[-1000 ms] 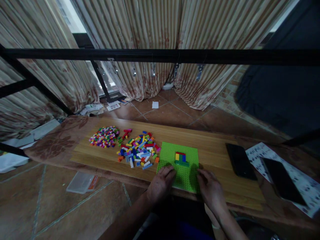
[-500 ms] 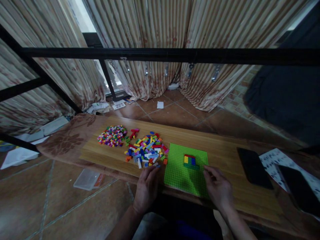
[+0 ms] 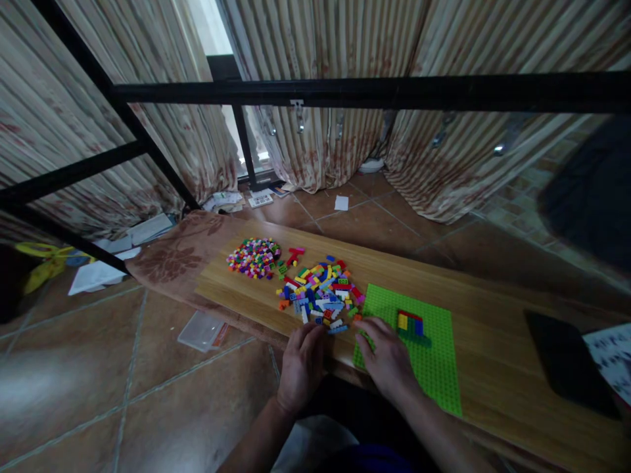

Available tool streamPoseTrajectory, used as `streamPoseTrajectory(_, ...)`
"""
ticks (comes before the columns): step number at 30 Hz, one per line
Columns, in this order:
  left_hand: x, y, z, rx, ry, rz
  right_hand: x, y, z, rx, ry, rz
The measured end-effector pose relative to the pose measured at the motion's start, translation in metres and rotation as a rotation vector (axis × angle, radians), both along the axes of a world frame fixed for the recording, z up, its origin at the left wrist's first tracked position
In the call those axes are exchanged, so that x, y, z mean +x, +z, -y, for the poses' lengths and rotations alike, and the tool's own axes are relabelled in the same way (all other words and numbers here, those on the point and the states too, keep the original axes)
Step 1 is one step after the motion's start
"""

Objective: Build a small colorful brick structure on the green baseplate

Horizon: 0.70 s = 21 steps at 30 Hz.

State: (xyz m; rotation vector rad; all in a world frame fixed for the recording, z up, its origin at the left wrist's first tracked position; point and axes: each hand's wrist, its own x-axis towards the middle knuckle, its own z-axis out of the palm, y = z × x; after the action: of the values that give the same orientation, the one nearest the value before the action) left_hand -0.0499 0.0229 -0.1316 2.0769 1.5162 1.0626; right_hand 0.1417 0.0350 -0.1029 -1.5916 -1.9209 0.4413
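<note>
A green baseplate (image 3: 434,368) lies on the wooden board, bearing a small block build (image 3: 411,325) of red, yellow, blue and green bricks. Left of it spreads a pile of mixed bricks (image 3: 323,292). My left hand (image 3: 303,361) is at the pile's near edge, its fingers closed together; whatever they hold is too small to make out. Over the baseplate's left edge, my right hand (image 3: 387,355) reaches toward the pile with thumb and fingers apart, and nothing shows between them.
A heap of tiny bricks (image 3: 254,257) and some red pieces (image 3: 296,254) lie farther left on the board (image 3: 493,328). A dark flat device (image 3: 566,361) is at the right, beside a printed sheet (image 3: 611,355). A black rail (image 3: 345,92) crosses beyond.
My right hand has moved left from the baseplate's right side to its left edge, near the pile. The view has shifted, so the board's things appear farther right.
</note>
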Motion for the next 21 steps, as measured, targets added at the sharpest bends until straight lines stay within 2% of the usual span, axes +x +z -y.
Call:
streamPoseTrajectory(4,-0.007,0.002,-0.002,0.015,0.033,0.011,-0.018,0.0,-0.015,-0.002,0.04,0.054)
streamPoseTrajectory(10,-0.02,0.0,-0.011,0.047,0.118,-0.037,-0.032,-0.005,-0.016,-0.007,0.158,0.115)
streamPoseTrajectory(21,-0.018,-0.004,-0.04,0.081,0.16,-0.071,-0.024,-0.017,-0.043,0.074,0.158,0.087)
